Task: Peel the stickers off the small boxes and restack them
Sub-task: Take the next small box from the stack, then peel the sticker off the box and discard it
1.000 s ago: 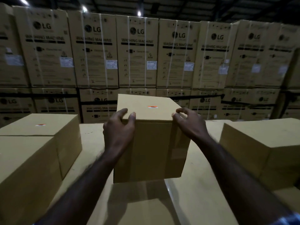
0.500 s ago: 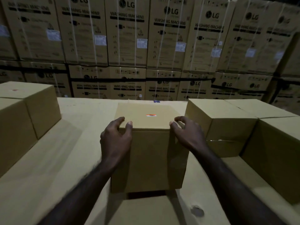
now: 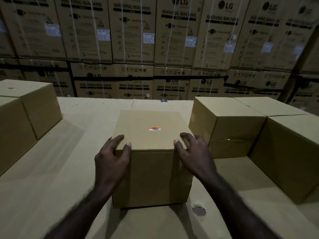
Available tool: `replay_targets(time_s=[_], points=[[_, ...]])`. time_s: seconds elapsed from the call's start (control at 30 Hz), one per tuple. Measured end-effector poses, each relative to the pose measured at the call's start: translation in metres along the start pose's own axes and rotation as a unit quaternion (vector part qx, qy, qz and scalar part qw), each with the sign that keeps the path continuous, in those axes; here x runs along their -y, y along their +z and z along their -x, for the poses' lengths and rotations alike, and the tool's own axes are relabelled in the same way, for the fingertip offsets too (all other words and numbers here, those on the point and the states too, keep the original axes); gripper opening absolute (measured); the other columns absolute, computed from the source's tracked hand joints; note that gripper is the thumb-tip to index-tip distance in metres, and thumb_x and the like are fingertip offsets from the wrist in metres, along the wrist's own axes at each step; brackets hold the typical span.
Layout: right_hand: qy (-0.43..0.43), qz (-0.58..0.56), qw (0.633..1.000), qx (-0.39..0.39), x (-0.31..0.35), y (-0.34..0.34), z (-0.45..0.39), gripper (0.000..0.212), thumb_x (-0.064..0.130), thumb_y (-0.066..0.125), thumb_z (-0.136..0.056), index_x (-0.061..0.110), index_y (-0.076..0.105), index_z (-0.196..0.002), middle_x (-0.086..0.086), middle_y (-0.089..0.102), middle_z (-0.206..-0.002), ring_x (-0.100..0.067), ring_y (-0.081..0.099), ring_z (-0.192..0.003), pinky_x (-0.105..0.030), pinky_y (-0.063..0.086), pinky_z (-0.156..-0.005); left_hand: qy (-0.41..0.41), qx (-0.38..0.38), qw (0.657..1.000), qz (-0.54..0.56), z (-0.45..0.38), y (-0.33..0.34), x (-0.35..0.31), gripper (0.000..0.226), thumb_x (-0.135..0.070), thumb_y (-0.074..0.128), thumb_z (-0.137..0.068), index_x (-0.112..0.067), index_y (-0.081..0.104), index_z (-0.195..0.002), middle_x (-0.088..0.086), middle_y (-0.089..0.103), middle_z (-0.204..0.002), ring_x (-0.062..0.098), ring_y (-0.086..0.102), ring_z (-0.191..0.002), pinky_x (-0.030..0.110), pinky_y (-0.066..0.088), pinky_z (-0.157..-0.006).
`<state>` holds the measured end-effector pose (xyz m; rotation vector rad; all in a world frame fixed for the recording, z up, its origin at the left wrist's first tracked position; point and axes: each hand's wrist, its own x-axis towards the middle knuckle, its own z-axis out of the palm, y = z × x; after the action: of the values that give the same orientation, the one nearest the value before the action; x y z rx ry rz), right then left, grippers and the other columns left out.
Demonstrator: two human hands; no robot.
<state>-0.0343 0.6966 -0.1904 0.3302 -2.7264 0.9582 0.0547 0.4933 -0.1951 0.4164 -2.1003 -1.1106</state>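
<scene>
Early on: box [image 3: 151,152] sits mid cardboard platform [image 3: 51,169], near its front edge, sticker [image 3: 154,129] unpeeled on top, left hand [image 3: 112,163] and right hand [image 3: 195,156] gripping its near top corners; peeling and restacking remain.

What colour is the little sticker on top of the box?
The sticker is orange and white, seen in the head view.

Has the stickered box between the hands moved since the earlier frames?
Yes. The box has come down: it hung above the cardboard surface with its top against the washing machine cartons; now it sits on that surface.
</scene>
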Motion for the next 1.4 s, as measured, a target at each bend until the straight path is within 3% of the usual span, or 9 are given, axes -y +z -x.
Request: replay_targets(time_s=[0.13,0.23,0.33,0.4,0.67,0.83,0.93,1.2,1.4], points=[[-0.001,0.021,1.000,0.006,0.003,0.004,0.006,0.065,0.074,0.032,-0.080,0.039,0.046,-0.133,-0.008,0.046,-0.140,-0.026,0.060,-0.111,-0.045,0.054,-0.089,-0.009,0.019,1.000,-0.006,-0.004,-0.006,0.005,0.034,-0.022,0.069,-0.086,-0.015,0.067,-0.120,0.003,0.060,-0.130,0.001,0.046,-0.109,0.017,0.037,-0.092],[-0.004,0.056,0.998,0.012,0.009,0.002,0.004,0.052,0.062,0.045,-0.090,0.035,0.048,-0.135,-0.008,0.045,-0.141,-0.025,0.054,-0.119,-0.041,0.052,-0.092,-0.011,0.061,0.997,-0.039,-0.014,-0.014,0.006,0.039,-0.025,0.069,-0.086,-0.016,0.065,-0.124,0.004,0.052,-0.140,0.005,0.048,-0.115,0.015,0.034,-0.092],[-0.019,0.115,0.993,0.010,0.020,-0.005,-0.007,0.046,0.052,0.050,-0.093,0.030,0.054,-0.133,-0.009,0.042,-0.144,-0.026,0.037,-0.133,-0.041,0.041,-0.100,-0.001,0.122,0.988,-0.097,-0.031,-0.017,0.003,0.048,-0.034,0.066,-0.087,-0.022,0.056,-0.133,0.005,0.037,-0.152,0.022,0.042,-0.134,0.028,0.034,-0.104],[-0.041,0.140,0.989,0.027,0.031,-0.006,-0.020,0.042,0.045,0.050,-0.095,0.028,0.057,-0.133,-0.008,0.039,-0.148,-0.026,0.032,-0.136,-0.041,0.035,-0.105,0.025,0.167,0.975,-0.142,-0.046,-0.013,-0.001,0.053,-0.040,0.060,-0.090,-0.024,0.049,-0.139,0.004,0.031,-0.155,0.023,0.033,-0.140,0.034,0.030,-0.109],[-0.062,0.116,0.984,0.122,0.057,0.014,-0.060,0.040,0.022,0.044,-0.099,0.022,0.054,-0.138,-0.014,0.045,-0.145,-0.032,0.039,-0.133,-0.041,0.035,-0.108,0.126,0.311,0.882,-0.330,-0.081,0.016,0.007,0.059,-0.049,0.030,-0.099,-0.021,0.026,-0.150,0.009,0.017,-0.160,0.027,0.009,-0.148,0.048,0.011,-0.119],[-0.085,0.065,0.986,0.126,0.065,0.019,-0.061,0.038,0.013,0.048,-0.095,0.018,0.062,-0.130,-0.012,0.056,-0.134,-0.027,0.053,-0.118,-0.044,0.047,-0.097,0.141,0.315,0.874,-0.343,-0.078,0.018,0.014,0.060,-0.050,0.020,-0.100,-0.022,0.016,-0.153,0.007,0.012,-0.161,0.022,0.007,-0.148,0.044,0.006,-0.121],[-0.086,0.044,0.989,0.115,0.063,0.022,-0.061,0.039,0.008,0.050,-0.091,0.020,0.066,-0.125,-0.008,0.055,-0.139,-0.023,0.054,-0.121,-0.042,0.048,-0.098,0.138,0.313,0.874,-0.344,-0.076,0.018,0.014,0.061,-0.051,0.018,-0.100,-0.023,0.013,-0.154,0.007,0.008,-0.162,0.022,0.004,-0.149,0.042,0.004,-0.121],[-0.060,-0.022,0.993,0.097,0.063,0.021,-0.067,0.035,0.001,0.049,-0.091,0.014,0.070,-0.114,-0.001,0.065,-0.124,-0.016,0.056,-0.113,-0.033,0.052,-0.087,0.140,0.310,0.873,-0.349,-0.076,0.017,0.014,0.061,-0.051,0.017,-0.100,-0.024,0.012,-0.154,0.006,0.006,-0.162,0.021,0.003,-0.149,0.042,0.004,-0.121],[-0.054,-0.021,0.993,0.103,0.061,0.025,-0.073,0.029,0.004,0.050,-0.089,0.018,0.070,-0.104,-0.003,0.067,-0.115,-0.017,0.060,-0.100,-0.044,0.054,-0.082,0.134,0.310,0.873,-0.351,-0.075,0.017,0.011,0.061,-0.051,0.017,-0.100,-0.025,0.010,-0.154,0.005,0.003,-0.162,0.020,0.001,-0.149,0.040,0.001,-0.120]])
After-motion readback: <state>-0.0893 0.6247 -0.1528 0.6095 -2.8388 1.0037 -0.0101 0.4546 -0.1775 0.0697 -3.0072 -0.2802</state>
